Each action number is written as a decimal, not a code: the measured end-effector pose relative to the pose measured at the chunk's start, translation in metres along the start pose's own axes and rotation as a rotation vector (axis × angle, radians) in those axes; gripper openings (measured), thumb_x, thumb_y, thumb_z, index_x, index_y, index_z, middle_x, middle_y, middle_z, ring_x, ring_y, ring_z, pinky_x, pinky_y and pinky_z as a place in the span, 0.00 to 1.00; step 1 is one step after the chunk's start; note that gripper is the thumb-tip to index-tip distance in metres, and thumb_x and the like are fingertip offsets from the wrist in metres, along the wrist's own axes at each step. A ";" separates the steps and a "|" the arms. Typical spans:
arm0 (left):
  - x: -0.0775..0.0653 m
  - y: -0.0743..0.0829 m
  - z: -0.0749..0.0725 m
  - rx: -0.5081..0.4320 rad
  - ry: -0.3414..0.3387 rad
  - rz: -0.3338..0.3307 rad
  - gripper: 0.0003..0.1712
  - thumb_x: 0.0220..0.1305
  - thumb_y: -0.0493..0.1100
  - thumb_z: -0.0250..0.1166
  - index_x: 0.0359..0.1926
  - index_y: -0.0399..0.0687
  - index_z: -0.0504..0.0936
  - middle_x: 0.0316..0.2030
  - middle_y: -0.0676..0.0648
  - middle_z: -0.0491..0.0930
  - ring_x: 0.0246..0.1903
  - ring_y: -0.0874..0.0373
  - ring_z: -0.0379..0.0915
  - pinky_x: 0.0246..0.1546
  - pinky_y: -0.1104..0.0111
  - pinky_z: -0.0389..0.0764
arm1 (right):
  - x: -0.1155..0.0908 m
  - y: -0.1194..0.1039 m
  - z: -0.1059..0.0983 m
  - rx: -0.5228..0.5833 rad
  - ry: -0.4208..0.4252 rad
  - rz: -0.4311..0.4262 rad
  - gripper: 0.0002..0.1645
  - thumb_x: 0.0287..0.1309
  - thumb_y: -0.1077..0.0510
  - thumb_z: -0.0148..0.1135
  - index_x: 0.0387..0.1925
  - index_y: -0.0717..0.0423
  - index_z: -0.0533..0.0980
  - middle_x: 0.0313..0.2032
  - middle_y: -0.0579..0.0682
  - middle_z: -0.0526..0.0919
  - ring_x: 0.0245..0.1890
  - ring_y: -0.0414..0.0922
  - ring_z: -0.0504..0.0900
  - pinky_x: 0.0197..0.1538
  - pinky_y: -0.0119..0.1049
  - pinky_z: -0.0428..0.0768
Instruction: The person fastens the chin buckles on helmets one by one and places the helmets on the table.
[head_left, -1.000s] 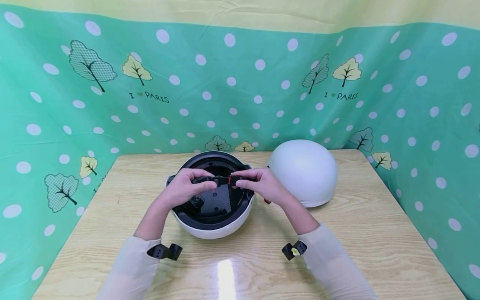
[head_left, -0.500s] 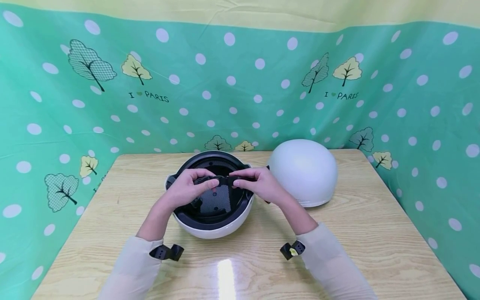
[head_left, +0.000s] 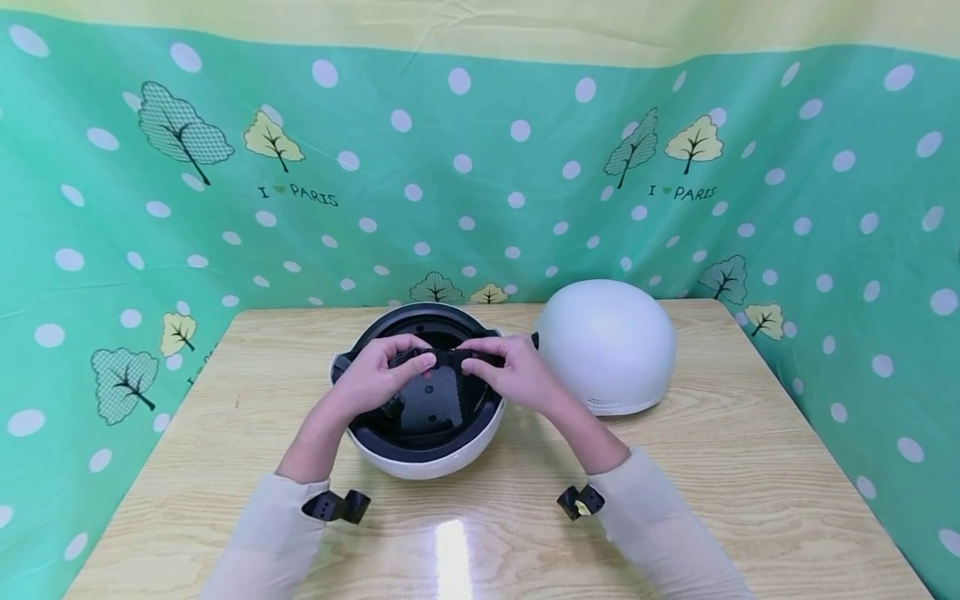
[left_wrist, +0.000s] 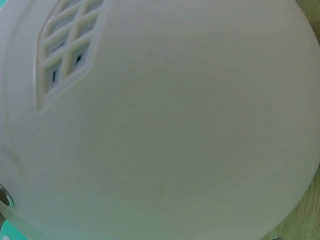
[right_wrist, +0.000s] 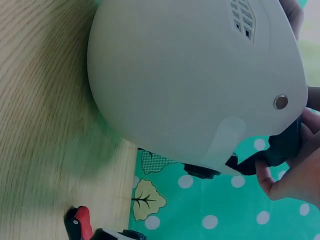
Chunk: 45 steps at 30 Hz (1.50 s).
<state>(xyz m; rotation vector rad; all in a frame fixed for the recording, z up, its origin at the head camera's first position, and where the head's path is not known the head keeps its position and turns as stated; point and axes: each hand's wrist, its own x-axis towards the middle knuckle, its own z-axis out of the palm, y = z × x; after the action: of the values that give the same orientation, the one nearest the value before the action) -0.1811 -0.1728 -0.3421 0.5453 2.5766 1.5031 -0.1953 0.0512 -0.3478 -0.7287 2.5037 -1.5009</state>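
An upturned white helmet [head_left: 427, 469] with a black lining lies on the table in the head view. Over its opening, my left hand [head_left: 378, 375] and right hand [head_left: 513, 371] pinch the black chin strap's two ends at the buckle [head_left: 448, 358], thumbs toward me. The two buckle halves meet between the fingertips, partly covered by them. In the right wrist view, the right hand [right_wrist: 297, 175] grips the black strap [right_wrist: 284, 147] beside the helmet's rim. Only the helmet's white shell [left_wrist: 175, 125] and a vent fill the left wrist view; the left hand is out of sight there.
A second white helmet [head_left: 607, 346] sits dome up, just right of the first. Its red and black buckle [right_wrist: 79, 222] lies on the wooden table [head_left: 675, 500] in the right wrist view. A green dotted curtain [head_left: 480, 167] hangs behind and along both sides.
The hands have drawn slightly closer together, bringing the buckle halves together. The red part that showed between them one second ago is now mostly covered. Both helmets stay in place.
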 end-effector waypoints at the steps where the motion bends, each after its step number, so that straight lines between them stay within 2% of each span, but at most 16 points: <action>1: 0.001 0.000 0.000 0.008 -0.003 0.005 0.11 0.66 0.45 0.58 0.38 0.42 0.80 0.29 0.41 0.79 0.26 0.60 0.67 0.29 0.69 0.69 | 0.000 0.000 0.000 -0.012 0.002 -0.013 0.16 0.60 0.55 0.60 0.49 0.53 0.80 0.36 0.49 0.87 0.47 0.42 0.82 0.56 0.41 0.75; 2: 0.001 0.000 0.000 0.012 -0.003 0.008 0.10 0.66 0.45 0.58 0.38 0.42 0.80 0.29 0.42 0.79 0.27 0.59 0.68 0.30 0.69 0.69 | 0.000 0.000 0.000 -0.026 0.009 -0.025 0.15 0.60 0.56 0.60 0.49 0.54 0.80 0.36 0.49 0.87 0.46 0.42 0.82 0.56 0.41 0.75; 5: 0.002 0.001 0.001 0.018 -0.006 0.011 0.10 0.66 0.45 0.58 0.38 0.43 0.79 0.29 0.45 0.78 0.29 0.57 0.68 0.31 0.68 0.69 | -0.002 -0.002 0.001 -0.133 0.050 -0.067 0.15 0.60 0.54 0.60 0.48 0.53 0.80 0.33 0.46 0.87 0.43 0.41 0.82 0.61 0.39 0.67; 9: 0.002 0.000 0.001 0.025 -0.005 0.012 0.10 0.67 0.45 0.57 0.39 0.43 0.79 0.30 0.47 0.78 0.30 0.55 0.68 0.32 0.67 0.70 | -0.003 -0.006 0.003 -0.349 0.114 -0.178 0.15 0.61 0.52 0.59 0.47 0.52 0.81 0.37 0.44 0.87 0.42 0.42 0.81 0.57 0.48 0.58; 11: 0.002 0.000 0.000 0.026 0.000 0.015 0.10 0.67 0.44 0.57 0.39 0.43 0.79 0.30 0.47 0.77 0.31 0.55 0.69 0.33 0.67 0.70 | -0.003 -0.007 0.003 -0.393 0.123 -0.236 0.15 0.62 0.53 0.57 0.47 0.54 0.81 0.39 0.45 0.87 0.43 0.43 0.82 0.57 0.51 0.59; 14: 0.001 0.000 0.000 0.020 0.009 0.017 0.09 0.67 0.44 0.57 0.40 0.43 0.79 0.30 0.47 0.77 0.32 0.54 0.69 0.35 0.65 0.70 | -0.002 -0.006 0.002 -0.328 0.097 -0.250 0.15 0.63 0.55 0.56 0.48 0.55 0.80 0.36 0.47 0.87 0.44 0.43 0.81 0.58 0.49 0.62; 18: 0.001 0.001 0.000 0.008 0.008 0.007 0.09 0.67 0.44 0.57 0.40 0.43 0.79 0.30 0.47 0.77 0.33 0.54 0.69 0.35 0.65 0.70 | 0.000 -0.001 0.003 -0.126 0.022 -0.162 0.16 0.64 0.56 0.55 0.50 0.57 0.78 0.37 0.50 0.85 0.41 0.42 0.82 0.55 0.40 0.73; 21: 0.000 0.000 0.001 0.005 0.005 0.001 0.09 0.67 0.44 0.57 0.39 0.43 0.79 0.29 0.48 0.77 0.32 0.54 0.69 0.35 0.66 0.70 | 0.001 0.003 0.005 -0.047 -0.007 -0.116 0.16 0.65 0.56 0.55 0.51 0.57 0.78 0.42 0.53 0.84 0.40 0.42 0.83 0.52 0.39 0.77; 30: -0.001 -0.001 -0.002 0.029 0.022 -0.006 0.09 0.66 0.45 0.58 0.37 0.43 0.79 0.28 0.48 0.78 0.27 0.57 0.67 0.29 0.68 0.69 | 0.004 0.003 0.009 -0.064 -0.019 -0.099 0.17 0.65 0.53 0.54 0.51 0.55 0.78 0.35 0.51 0.85 0.38 0.39 0.82 0.51 0.40 0.77; 38: 0.001 -0.002 0.000 0.050 0.025 -0.002 0.10 0.66 0.45 0.58 0.37 0.44 0.80 0.28 0.47 0.79 0.28 0.53 0.69 0.30 0.67 0.71 | 0.003 0.005 0.010 -0.029 -0.014 -0.049 0.17 0.65 0.53 0.54 0.52 0.53 0.77 0.41 0.52 0.85 0.41 0.41 0.83 0.51 0.40 0.78; 45: 0.002 -0.002 0.000 0.116 0.024 -0.003 0.09 0.65 0.46 0.59 0.37 0.46 0.80 0.28 0.49 0.79 0.30 0.56 0.69 0.33 0.65 0.70 | 0.003 0.005 0.009 -0.073 -0.015 -0.061 0.19 0.65 0.52 0.55 0.53 0.54 0.77 0.39 0.51 0.86 0.41 0.40 0.83 0.52 0.41 0.77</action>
<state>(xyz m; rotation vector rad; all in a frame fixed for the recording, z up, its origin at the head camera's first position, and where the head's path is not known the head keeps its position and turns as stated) -0.1836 -0.1734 -0.3439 0.5379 2.6953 1.3739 -0.1960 0.0446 -0.3566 -0.8314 2.5592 -1.4232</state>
